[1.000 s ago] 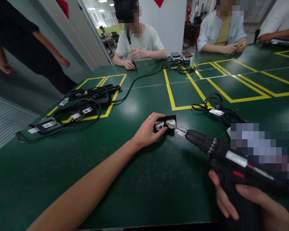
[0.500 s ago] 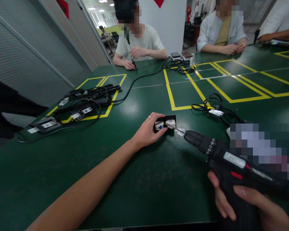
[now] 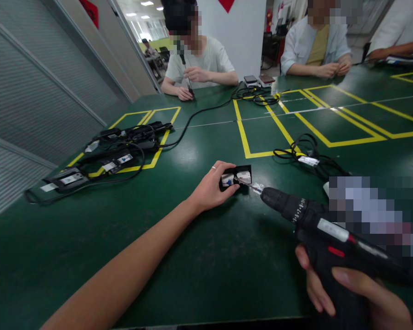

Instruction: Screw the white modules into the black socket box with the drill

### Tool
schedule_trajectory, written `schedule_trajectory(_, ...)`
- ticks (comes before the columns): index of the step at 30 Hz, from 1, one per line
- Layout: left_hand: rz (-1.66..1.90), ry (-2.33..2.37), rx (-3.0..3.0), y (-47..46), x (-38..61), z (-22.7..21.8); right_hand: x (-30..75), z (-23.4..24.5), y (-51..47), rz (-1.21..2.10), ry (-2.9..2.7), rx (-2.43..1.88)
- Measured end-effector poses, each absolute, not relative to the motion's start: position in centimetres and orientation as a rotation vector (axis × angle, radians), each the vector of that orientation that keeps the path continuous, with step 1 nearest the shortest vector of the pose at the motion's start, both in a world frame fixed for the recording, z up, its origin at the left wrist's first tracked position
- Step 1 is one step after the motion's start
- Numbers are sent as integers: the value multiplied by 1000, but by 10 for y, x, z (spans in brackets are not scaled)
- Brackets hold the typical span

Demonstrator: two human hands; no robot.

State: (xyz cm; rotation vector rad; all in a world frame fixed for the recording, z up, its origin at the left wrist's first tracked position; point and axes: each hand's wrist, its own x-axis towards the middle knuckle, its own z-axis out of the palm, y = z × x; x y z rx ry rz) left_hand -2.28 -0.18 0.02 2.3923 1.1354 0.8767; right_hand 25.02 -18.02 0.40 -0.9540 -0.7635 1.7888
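My left hand [image 3: 211,189], a ring on one finger, is closed on a small black box-shaped part [image 3: 247,168] with white labels on its face. Fingers and thumb clasp its left end on the table top. In my right hand [image 3: 359,286] is a black cordless drill [image 3: 313,217], its handle gripped from behind. The long thin bit points left and reaches the middle of the part. Whether the tip sits in a screw is too small to tell.
Black adapters with cables [image 3: 124,151] lie on the green table [image 3: 179,256] at left. A coiled black cable [image 3: 309,153] lies right of the part, near a blurred-out object [image 3: 375,211]. Across the table, one person [image 3: 206,59] holds a screwdriver; another person [image 3: 316,50] sits further right.
The drill and my right hand have shifted slightly left. My left hand and the part stay in place. A dark-clothed figure at the far left has gone from view.
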Motion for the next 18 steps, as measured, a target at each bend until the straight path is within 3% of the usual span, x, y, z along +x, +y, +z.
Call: schedule_trajectory(18, 834, 1095, 2419, -3, -24, -2, 253, 11, -181, 1826, -637, -975)
